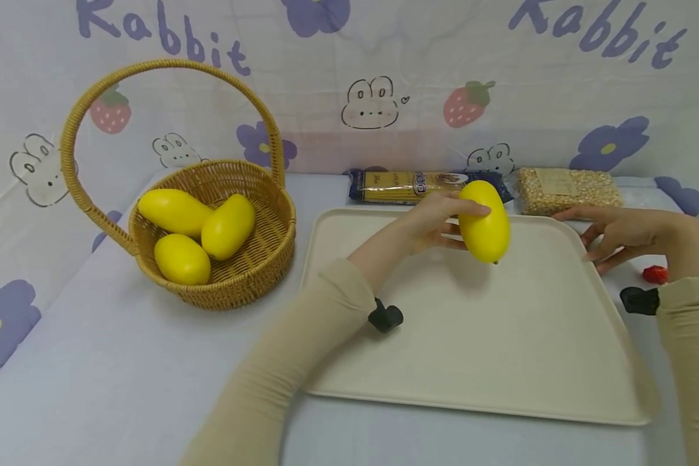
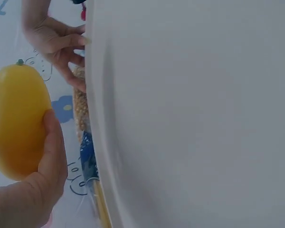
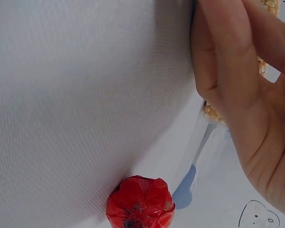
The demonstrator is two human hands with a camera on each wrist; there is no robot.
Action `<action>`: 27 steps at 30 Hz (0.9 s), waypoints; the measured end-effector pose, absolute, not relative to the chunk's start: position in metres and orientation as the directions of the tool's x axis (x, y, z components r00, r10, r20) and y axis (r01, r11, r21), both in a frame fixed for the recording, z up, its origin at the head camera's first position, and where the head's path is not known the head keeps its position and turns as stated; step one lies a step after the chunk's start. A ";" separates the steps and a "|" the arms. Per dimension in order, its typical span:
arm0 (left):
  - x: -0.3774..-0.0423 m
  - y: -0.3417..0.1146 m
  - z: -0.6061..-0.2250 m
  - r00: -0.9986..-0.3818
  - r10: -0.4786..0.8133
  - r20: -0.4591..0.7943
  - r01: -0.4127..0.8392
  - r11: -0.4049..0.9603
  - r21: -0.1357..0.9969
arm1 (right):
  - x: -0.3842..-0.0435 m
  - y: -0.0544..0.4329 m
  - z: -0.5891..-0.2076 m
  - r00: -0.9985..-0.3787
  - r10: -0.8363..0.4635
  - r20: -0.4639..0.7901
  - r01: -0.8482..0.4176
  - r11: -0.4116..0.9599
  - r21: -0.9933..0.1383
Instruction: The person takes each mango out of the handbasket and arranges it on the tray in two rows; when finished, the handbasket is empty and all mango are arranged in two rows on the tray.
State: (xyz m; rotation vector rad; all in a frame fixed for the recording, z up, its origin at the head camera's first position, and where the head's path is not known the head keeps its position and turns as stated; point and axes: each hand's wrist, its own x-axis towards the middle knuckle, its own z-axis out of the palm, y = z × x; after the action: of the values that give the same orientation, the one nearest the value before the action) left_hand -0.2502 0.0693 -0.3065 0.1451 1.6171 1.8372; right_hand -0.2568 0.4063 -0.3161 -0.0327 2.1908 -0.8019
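A yellow mango [image 1: 482,226] is held up in my left hand [image 1: 433,223], above the far part of a beige tray [image 1: 536,323]. Thumb and fingers grip its side; the left wrist view shows a small green stem end on the mango [image 2: 19,123]. At the tray's far right corner, my right hand [image 1: 641,236] holds the rim with bent fingers. Some of its fingertips are hidden by the tray edge in the left wrist view. Three more yellow mangoes [image 1: 228,226] lie in a wicker basket [image 1: 274,259] on the left.
Behind the tray lie a pack of spaghetti [image 1: 390,186] and a clear bag of corn kernels [image 1: 588,194]. A small red wrapped item [image 1: 655,274] sits right of the tray, near the right wrist. The basket's tall handle [image 1: 175,63] arches upright over it.
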 end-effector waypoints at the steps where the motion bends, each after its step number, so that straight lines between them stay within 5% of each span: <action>1: -0.250 0.072 -0.308 -0.764 0.539 -0.355 -0.414 0.013 0.910 | -0.257 0.406 -0.316 -0.692 -0.269 -0.670 0.225 0.802 -0.554; 27: -0.244 0.092 -0.329 -0.781 0.410 -0.472 -0.452 0.151 0.879 | -0.257 0.408 -0.318 -0.695 -0.272 -0.665 0.237 0.787 -0.570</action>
State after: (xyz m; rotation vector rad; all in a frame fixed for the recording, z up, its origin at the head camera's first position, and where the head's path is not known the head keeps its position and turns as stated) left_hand -0.2435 0.0915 -0.3286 -0.0404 1.7847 1.7031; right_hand -0.2568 0.4084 -0.3178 -0.0256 2.1879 -0.8290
